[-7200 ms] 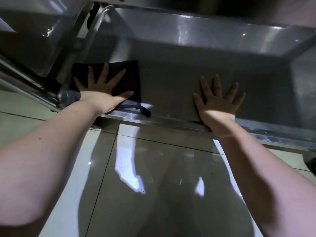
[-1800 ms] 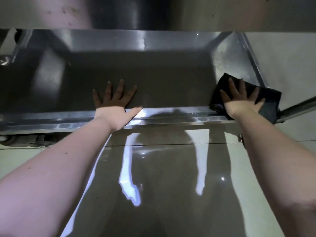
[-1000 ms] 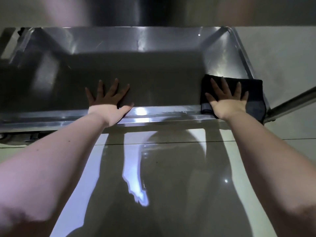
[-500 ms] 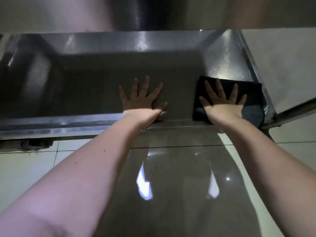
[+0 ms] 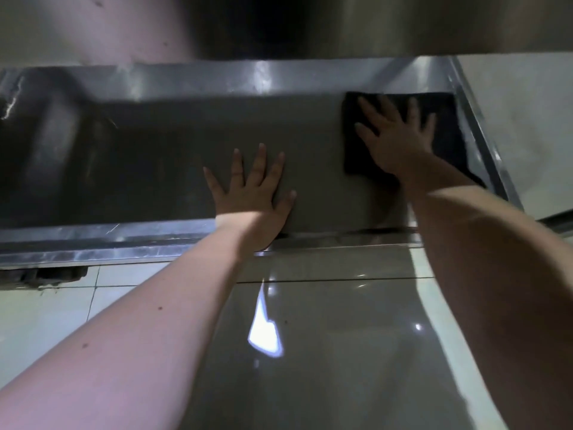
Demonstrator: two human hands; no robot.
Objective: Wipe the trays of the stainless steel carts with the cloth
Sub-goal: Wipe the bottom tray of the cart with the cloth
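While I see no readable writing, the steel tray point(image 5: 124, 169) fills my view; the dark cloth point(image 5: 446, 119) lies in its far right corner, seemingly flat under my right hand point(image 5: 393, 141), fingers spread. My left hand point(image 5: 251, 193) rests bare, fingers apart.

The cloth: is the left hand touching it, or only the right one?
Apart. In the head view, bare tray shows between the left hand and the cloth; only the right hand presses on it.
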